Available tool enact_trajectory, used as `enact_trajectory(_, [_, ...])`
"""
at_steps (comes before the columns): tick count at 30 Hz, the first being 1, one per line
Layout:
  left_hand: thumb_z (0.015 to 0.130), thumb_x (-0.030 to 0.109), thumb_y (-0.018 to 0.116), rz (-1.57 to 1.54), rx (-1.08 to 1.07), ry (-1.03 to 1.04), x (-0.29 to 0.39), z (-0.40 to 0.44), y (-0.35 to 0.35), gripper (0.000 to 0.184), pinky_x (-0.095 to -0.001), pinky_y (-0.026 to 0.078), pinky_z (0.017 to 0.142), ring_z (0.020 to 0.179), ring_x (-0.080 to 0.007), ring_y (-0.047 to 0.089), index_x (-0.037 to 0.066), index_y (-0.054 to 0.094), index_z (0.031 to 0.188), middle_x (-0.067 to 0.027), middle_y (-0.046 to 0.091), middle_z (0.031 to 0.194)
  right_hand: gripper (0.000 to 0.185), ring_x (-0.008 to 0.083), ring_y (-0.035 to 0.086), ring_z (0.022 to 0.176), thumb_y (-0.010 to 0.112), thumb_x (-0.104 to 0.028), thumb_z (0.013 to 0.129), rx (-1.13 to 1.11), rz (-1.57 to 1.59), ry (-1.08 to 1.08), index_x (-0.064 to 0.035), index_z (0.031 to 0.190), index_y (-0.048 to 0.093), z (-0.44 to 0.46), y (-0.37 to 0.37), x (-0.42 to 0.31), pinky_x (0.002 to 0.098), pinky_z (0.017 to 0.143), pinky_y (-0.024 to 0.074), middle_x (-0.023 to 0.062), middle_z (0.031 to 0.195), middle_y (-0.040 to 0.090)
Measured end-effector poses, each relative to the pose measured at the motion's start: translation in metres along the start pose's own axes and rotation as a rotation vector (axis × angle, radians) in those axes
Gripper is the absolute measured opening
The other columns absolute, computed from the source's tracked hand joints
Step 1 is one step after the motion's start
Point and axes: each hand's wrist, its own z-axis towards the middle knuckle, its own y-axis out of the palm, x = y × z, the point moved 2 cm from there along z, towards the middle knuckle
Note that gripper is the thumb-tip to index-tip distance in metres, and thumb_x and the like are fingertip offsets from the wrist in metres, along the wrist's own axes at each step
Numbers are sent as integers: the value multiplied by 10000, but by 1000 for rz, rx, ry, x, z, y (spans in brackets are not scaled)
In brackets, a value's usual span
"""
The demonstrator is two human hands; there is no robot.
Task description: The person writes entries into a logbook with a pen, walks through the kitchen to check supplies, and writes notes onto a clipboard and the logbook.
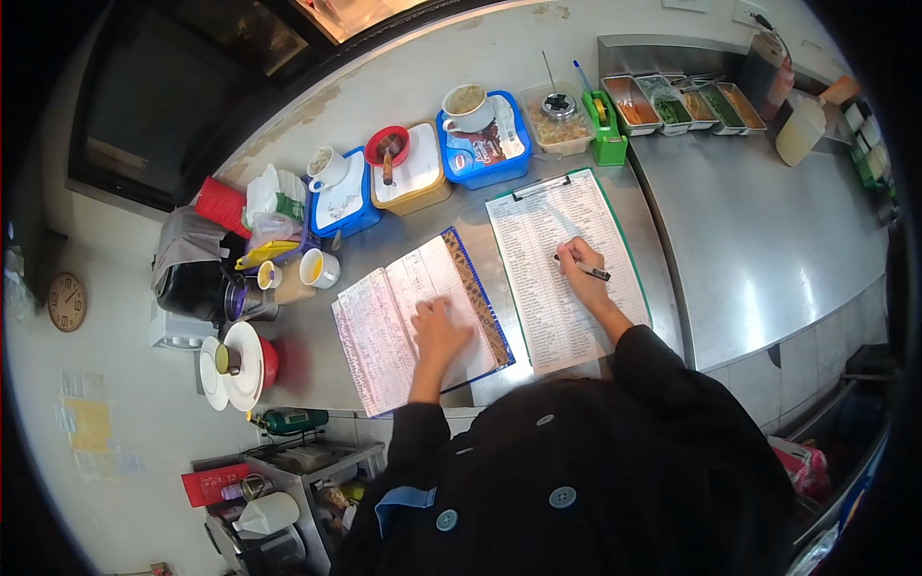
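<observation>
My right hand is closed around a black pen, over a printed list on a green-edged clipboard. The clipboard's metal clip is at its far end. To the left, an open notebook with handwritten pages lies on the steel counter. My left hand rests on its right-hand page, fingers apart and somewhat blurred, holding nothing.
Behind the notebook stand lidded tubs with cups on them. A green tape dispenser and a clear food container are beyond the clipboard. Metal food trays sit back right; plates and a white cup are left.
</observation>
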Motion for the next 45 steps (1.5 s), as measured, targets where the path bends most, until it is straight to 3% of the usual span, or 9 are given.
enact_trajectory(8, [645, 217, 724, -97, -110, 169, -17, -51, 19, 554, -508, 453, 814, 1054, -395, 440, 134, 523, 1155, -164, 420, 1176, 214, 41, 475, 540, 565, -144, 922, -31, -9, 11, -18, 754, 525, 1, 1, 6, 205, 512, 364, 7, 597, 553])
enact_trajectory(10, [664, 209, 720, -363, -189, 173, -53, -17, 26, 530, -487, 447, 834, 1029, -395, 453, 140, 529, 1153, -172, 429, 1170, 213, 41, 474, 544, 561, -143, 926, -21, -11, -7, -20, 755, 525, 1, 2, 6, 202, 520, 366, 3, 596, 549])
enact_trajectory(12, [657, 207, 733, 85, 13, 145, -63, 14, 3, 526, -479, 437, 856, 1041, -394, 443, 164, 537, 1142, -177, 423, 1163, 212, 40, 472, 545, 560, -142, 926, -31, -1, -1, -21, 756, 525, 1, 2, 3, 202, 521, 365, 1, 597, 548])
enact_trajectory(15, [640, 202, 735, 27, 109, 2, -54, 45, -23, 555, -485, 419, 885, 1064, -391, 427, 185, 526, 1155, -173, 413, 1164, 210, 39, 469, 547, 559, -142, 927, -45, -3, 2, -23, 757, 525, 0, 1, 3, 202, 523, 364, 0, 600, 548])
enact_trajectory(17, [617, 197, 737, 83, 2, -138, -45, 63, -29, 602, -492, 415, 888, 1087, -388, 412, 207, 510, 1175, -162, 401, 1163, 208, 38, 468, 549, 560, -142, 926, -48, -16, -2, -24, 758, 526, 2, 1, 3, 201, 523, 363, 0, 602, 548])
enact_trajectory(21, [608, 193, 745, 42, 30, -44, -16, 71, -15, 630, -536, 417, 870, 1095, -403, 385, 207, 485, 1181, -168, 376, 1150, 203, 49, 481, 544, 572, -140, 912, -31, -16, 24, -13, 757, 537, 2, 1, 6, 221, 517, 375, 16, 607, 568])
enact_trajectory(26, [624, 178, 729, -26, -54, -141, 21, 48, -8, 634, -562, 414, 852, 1134, -403, 343, 189, 461, 1198, -168, 338, 1183, 208, 66, 506, 543, 586, -145, 898, -7, 21, 23, 1, 756, 550, 2, 2, 5, 241, 515, 399, 38, 615, 596])
enact_trajectory(40, [647, 214, 679, -120, 59, 111, -2, -70, 17, 573, -539, 419, 830, 1051, -432, 397, 129, 511, 1188, -190, 392, 1151, 207, 39, 466, 546, 562, -150, 925, -36, -18, 5, -27, 762, 527, 1, 1, 1, 203, 524, 362, 2, 603, 551])
enact_trajectory(45, [644, 234, 696, -90, 42, 161, -15, -64, 16, 580, -534, 410, 826, 1033, -418, 403, 119, 521, 1185, -197, 406, 1124, 202, 40, 468, 550, 559, -142, 924, -37, 7, 23, -29, 759, 526, 0, 2, -2, 200, 531, 365, 1, 603, 551])
